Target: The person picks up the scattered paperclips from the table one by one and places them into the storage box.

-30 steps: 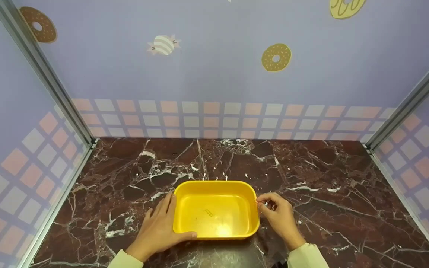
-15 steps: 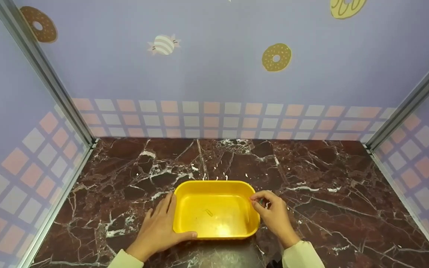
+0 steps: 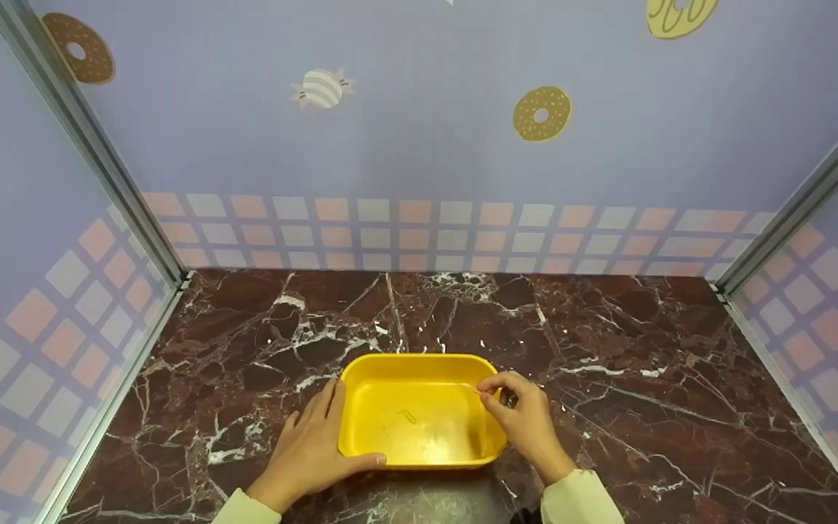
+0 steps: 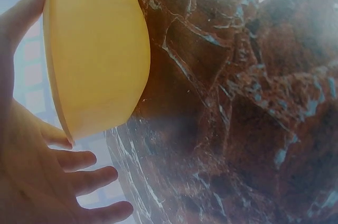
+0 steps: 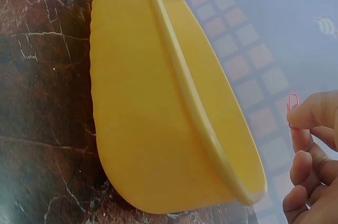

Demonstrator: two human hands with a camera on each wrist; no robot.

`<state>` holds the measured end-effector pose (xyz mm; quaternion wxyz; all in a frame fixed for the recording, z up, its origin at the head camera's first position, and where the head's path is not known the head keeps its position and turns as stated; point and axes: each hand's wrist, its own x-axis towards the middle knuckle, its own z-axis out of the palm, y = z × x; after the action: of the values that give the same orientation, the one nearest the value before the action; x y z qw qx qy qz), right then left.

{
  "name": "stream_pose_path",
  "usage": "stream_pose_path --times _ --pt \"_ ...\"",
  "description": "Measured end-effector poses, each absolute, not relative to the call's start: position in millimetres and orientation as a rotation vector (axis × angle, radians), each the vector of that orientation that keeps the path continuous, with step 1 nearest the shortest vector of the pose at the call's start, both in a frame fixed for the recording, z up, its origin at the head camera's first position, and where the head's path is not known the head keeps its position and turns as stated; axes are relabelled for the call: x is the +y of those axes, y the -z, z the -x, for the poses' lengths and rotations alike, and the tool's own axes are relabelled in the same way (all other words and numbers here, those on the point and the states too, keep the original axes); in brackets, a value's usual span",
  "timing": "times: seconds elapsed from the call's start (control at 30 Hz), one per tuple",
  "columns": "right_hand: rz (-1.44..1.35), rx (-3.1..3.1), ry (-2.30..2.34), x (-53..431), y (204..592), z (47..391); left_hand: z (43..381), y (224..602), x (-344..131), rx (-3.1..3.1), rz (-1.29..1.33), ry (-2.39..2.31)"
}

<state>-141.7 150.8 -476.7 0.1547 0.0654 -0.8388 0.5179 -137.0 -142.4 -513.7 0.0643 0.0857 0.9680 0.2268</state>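
Note:
A yellow plastic tub (image 3: 419, 367) stands on the table before me. My left hand (image 3: 310, 445) rests along its left side with straight fingers, the thumb touching the front rim. Over the tub's right rim, my right hand (image 3: 527, 422) pinches a pink paper clip (image 5: 293, 100) between thumb and forefinger. That clip shows best in the right wrist view; from the head it is tiny. One yellowish paper clip (image 3: 409, 417) lies on the tub's floor, left of the middle. The right hand's other fingers are curled, and their inside is partly hidden in the head view.
Dark red marble with white veins covers the table (image 3: 652, 407). Small white flecks dot the surface behind the tub. A lilac back wall (image 3: 419, 145) and side walls with pink and white squares enclose the table on three sides.
My right hand has moved left from beside the tub's right wall to over its rim, carrying the pink paper clip. The left hand and the tub have stayed in place.

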Motion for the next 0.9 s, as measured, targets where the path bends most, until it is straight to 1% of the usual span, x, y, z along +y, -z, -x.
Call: stream_pose_path --times 0.3,0.53,0.77,0.9 --pt "-0.185 -2.4 -1.531 145 475 143 136 516 -142 2.891 -0.221 -0.733" --pt "-0.205 -2.406 -1.522 142 476 144 134 516 -143 2.9 -0.279 -0.829" --pt "-0.215 -2.406 -1.572 147 509 159 132 517 -143 2.822 -0.284 -0.925" --pt "-0.24 -2.398 -1.596 147 513 160 132 518 -143 2.802 -0.287 -0.95"
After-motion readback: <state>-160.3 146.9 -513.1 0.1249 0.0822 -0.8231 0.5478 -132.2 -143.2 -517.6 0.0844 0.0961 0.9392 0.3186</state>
